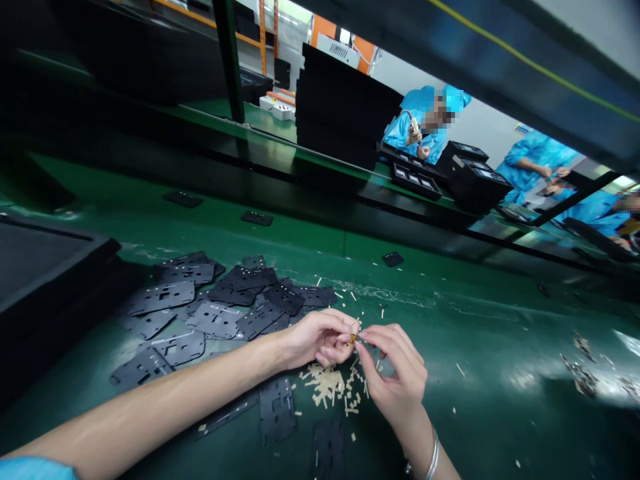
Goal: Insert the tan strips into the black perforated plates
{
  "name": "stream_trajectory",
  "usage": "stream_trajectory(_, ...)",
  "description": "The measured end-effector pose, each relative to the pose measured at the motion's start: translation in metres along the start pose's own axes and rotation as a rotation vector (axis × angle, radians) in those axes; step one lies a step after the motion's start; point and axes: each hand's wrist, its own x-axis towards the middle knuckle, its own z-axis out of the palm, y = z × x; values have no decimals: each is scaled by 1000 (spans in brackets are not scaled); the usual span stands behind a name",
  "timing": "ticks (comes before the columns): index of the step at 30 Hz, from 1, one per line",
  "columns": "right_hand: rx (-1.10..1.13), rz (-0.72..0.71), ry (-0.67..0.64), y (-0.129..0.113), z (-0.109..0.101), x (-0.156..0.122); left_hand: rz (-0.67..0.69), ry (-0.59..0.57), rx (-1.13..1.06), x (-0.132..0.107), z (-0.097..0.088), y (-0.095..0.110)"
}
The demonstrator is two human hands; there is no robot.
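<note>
The left hand (316,339) is closed in a pinch on a tiny amber strip (353,339), held between its fingertips just above the green table (480,320). The right hand (395,380), with a silver bangle (433,457) on its wrist, is half closed, its fingertips at the same strip; whether it grips as well, I cannot tell. The strip looks very light and thin, likely to bend or tear, and is probably best taken by its edges between the fingertip pads.

Directly below the hands lies a heap of pale cut strips (325,385), with loose bits scattered around it. A single black perforated plate (277,408) lies just beyond the left forearm (150,427), and many similar plates (215,308) overlap in a pile to the left of the hands. They look thin, light and fairly stiff, easiest to lift by their outer edges. A dark tray (45,267) sits at the left edge of the table. Past the far edge, stacked black trays (345,107) stand near a co-worker in a blue gown (415,130), who holds a small tool.
</note>
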Motion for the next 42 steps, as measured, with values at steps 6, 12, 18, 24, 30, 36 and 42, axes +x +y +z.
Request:
stream_trajectory(6,11,-40,-52,4,0,-3,-20,-45,28,2,-5,0)
stream_trajectory(12,-43,-20,-93,4,-3,0,-24,84,392,4,-2,0)
stream_trajectory(18,-23,147,-44,12,-6,-1,221,823,1397,3,-38,63)
stream_trajectory(24,-24,185,-67,14,-1,0,124,1302,1586,-8,-130,139)
stream_trajectory(30,-4,181,-103,14,0,1,-86,1336,1636,-23,-173,153)
stream_trajectory(36,-34,170,-170,15,3,-3,-144,1215,1602,-24,-181,143)
stream_trajectory(42,-93,199,-186,19,7,-6,-43,1113,1588,-24,-171,147)
